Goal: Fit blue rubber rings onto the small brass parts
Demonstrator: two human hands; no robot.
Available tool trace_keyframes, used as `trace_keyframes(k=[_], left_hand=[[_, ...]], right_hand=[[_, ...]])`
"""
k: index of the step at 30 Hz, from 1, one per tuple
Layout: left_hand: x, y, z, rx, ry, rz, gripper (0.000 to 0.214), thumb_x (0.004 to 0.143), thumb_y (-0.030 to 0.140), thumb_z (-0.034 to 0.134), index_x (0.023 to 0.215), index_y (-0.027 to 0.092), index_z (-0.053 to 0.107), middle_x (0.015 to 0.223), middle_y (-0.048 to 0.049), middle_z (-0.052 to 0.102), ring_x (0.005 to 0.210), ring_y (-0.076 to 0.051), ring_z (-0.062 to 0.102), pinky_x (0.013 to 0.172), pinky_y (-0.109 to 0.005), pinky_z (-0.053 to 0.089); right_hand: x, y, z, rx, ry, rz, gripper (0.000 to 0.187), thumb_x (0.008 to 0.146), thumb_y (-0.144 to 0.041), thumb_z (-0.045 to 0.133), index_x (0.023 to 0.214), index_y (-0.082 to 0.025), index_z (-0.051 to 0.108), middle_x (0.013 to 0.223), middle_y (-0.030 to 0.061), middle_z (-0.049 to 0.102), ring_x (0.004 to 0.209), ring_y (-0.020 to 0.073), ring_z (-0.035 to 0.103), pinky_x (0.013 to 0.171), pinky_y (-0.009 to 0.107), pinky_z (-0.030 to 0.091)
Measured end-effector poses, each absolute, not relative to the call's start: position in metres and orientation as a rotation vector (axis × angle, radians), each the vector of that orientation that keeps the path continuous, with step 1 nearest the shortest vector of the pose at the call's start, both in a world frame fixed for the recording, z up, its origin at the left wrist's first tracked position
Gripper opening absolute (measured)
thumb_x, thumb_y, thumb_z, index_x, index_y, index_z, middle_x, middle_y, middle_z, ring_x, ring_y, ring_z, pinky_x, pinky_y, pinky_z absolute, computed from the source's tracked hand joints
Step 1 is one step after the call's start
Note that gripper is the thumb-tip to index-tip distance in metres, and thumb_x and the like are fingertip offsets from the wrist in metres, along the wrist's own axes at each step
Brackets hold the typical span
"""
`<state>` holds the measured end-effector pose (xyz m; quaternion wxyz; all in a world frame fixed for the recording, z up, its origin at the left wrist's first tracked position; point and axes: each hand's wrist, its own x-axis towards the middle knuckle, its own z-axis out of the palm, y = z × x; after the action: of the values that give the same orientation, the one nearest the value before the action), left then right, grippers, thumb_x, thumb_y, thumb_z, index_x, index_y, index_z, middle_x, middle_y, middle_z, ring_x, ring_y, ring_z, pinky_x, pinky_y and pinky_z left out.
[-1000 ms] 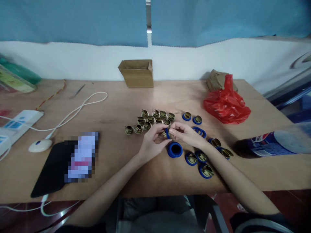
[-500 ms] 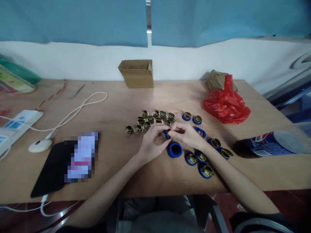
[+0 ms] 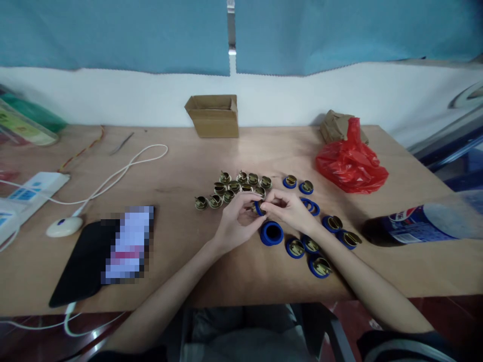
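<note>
My left hand (image 3: 237, 223) is closed in a pinch on a small brass-coloured round fitting with a blue ring (image 3: 258, 207) on it. From the other side, the fingertips of my right hand (image 3: 289, 211) close on the same piece and hide part of it. Just below the hands stands a short stack of blue rings (image 3: 271, 233). Several brass fittings (image 3: 215, 201) with pale rims and upright tabs are grouped beyond and left of my hands. Brass fittings with blue rings (image 3: 320, 265) lie on the right, and a few loose blue rings (image 3: 313, 207) rest behind my right wrist.
An open cardboard box (image 3: 215, 123) stands against the wall. A red plastic bag (image 3: 350, 166) and a lying cola bottle (image 3: 407, 223) are on the right. To the left are a phone (image 3: 130, 244), a black slab (image 3: 81, 266), a white cable (image 3: 113, 176) and a power strip (image 3: 33, 196).
</note>
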<state>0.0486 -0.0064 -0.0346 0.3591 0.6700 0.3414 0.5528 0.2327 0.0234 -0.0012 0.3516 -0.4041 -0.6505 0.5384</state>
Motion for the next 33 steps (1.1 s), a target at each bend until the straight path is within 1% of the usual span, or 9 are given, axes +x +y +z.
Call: trace_keyframes(k=[2, 5, 9, 12, 15, 18, 23, 28, 33], left_hand=[[0.0494, -0.0086, -0.0339, 1.648, 0.867, 1.375, 0.036, 0.086, 0.019, 0.075, 0.119, 0.022, 0.06, 0.117, -0.0084, 0.068, 0.104, -0.019, 0.073, 0.088, -0.032, 0.064], [0.0487, -0.0088, -0.0334, 1.539, 0.875, 1.328, 0.033, 0.09, 0.02, 0.07, 0.121, 0.022, 0.058, 0.113, -0.0078, 0.071, 0.1, -0.018, 0.074, 0.083, -0.028, 0.065], [0.0452, -0.004, -0.0323, 1.425, 0.798, 1.265, 0.025, 0.097, 0.028, 0.063, 0.121, 0.022, 0.058, 0.111, -0.0081, 0.073, 0.099, -0.019, 0.075, 0.078, -0.03, 0.067], [0.0424, -0.0009, -0.0318, 1.387, 0.781, 1.225, 0.022, 0.1, 0.032, 0.059, 0.12, 0.022, 0.058, 0.114, -0.0081, 0.073, 0.1, -0.02, 0.075, 0.076, -0.032, 0.068], [0.0407, 0.0006, -0.0329, 1.388, 0.767, 1.209, 0.021, 0.101, 0.033, 0.057, 0.12, 0.023, 0.059, 0.114, -0.0072, 0.074, 0.098, -0.02, 0.076, 0.077, -0.033, 0.068], [0.0404, 0.0006, -0.0345, 1.402, 0.766, 1.203, 0.021, 0.102, 0.033, 0.057, 0.12, 0.024, 0.06, 0.115, -0.0073, 0.074, 0.1, -0.021, 0.076, 0.08, -0.034, 0.068], [0.0425, -0.0013, -0.0349, 1.413, 0.764, 1.2, 0.022, 0.101, 0.032, 0.058, 0.121, 0.023, 0.06, 0.119, -0.0081, 0.073, 0.107, -0.021, 0.074, 0.083, -0.035, 0.068], [0.0464, -0.0031, -0.034, 1.4, 0.769, 1.23, 0.02, 0.099, 0.03, 0.06, 0.117, 0.022, 0.061, 0.108, -0.0072, 0.074, 0.096, -0.018, 0.075, 0.08, -0.032, 0.067], [0.0487, -0.0033, -0.0345, 1.414, 0.79, 1.247, 0.019, 0.099, 0.031, 0.062, 0.114, 0.021, 0.061, 0.103, -0.006, 0.075, 0.092, -0.018, 0.076, 0.079, -0.031, 0.067]], right_hand=[[0.2327, 0.0219, 0.0004, -1.072, -1.677, 1.401, 0.04, 0.089, -0.054, 0.07, 0.074, -0.02, 0.056, 0.064, -0.0005, 0.063, 0.059, 0.0139, 0.059, 0.057, 0.027, 0.048], [0.2329, 0.0199, 0.0032, -1.083, -1.702, 1.348, 0.044, 0.094, -0.058, 0.062, 0.073, -0.021, 0.052, 0.059, -0.0021, 0.06, 0.052, 0.0122, 0.056, 0.052, 0.025, 0.046], [0.2348, 0.0197, 0.0052, -1.053, -1.753, 1.291, 0.037, 0.098, -0.053, 0.06, 0.08, -0.021, 0.055, 0.058, -0.0041, 0.055, 0.05, 0.011, 0.051, 0.049, 0.025, 0.04], [0.237, 0.021, 0.0042, -1.04, -1.789, 1.242, 0.032, 0.098, -0.05, 0.06, 0.085, -0.021, 0.059, 0.061, -0.0044, 0.053, 0.051, 0.0108, 0.046, 0.048, 0.025, 0.035], [0.2384, 0.0222, 0.0031, -1.034, -1.826, 1.196, 0.028, 0.098, -0.047, 0.062, 0.087, -0.02, 0.061, 0.065, -0.0039, 0.053, 0.055, 0.0107, 0.044, 0.051, 0.025, 0.034], [0.238, 0.0221, 0.0034, -1.045, -1.839, 1.196, 0.027, 0.096, -0.046, 0.063, 0.089, -0.02, 0.062, 0.065, -0.0045, 0.051, 0.056, 0.0108, 0.042, 0.051, 0.025, 0.033], [0.2355, 0.0214, 0.0029, -1.084, -1.846, 1.197, 0.025, 0.094, -0.041, 0.062, 0.081, -0.02, 0.059, 0.064, -0.0041, 0.051, 0.055, 0.0107, 0.042, 0.052, 0.025, 0.033], [0.2355, 0.0231, -0.0011, -1.106, -1.828, 1.181, 0.02, 0.09, -0.031, 0.062, 0.074, -0.02, 0.054, 0.06, -0.0049, 0.05, 0.054, 0.0106, 0.043, 0.052, 0.025, 0.032], [0.2359, 0.024, -0.0012, -1.132, -1.829, 1.19, 0.021, 0.087, -0.029, 0.061, 0.07, -0.021, 0.051, 0.058, -0.0051, 0.05, 0.053, 0.0105, 0.043, 0.052, 0.025, 0.032]])
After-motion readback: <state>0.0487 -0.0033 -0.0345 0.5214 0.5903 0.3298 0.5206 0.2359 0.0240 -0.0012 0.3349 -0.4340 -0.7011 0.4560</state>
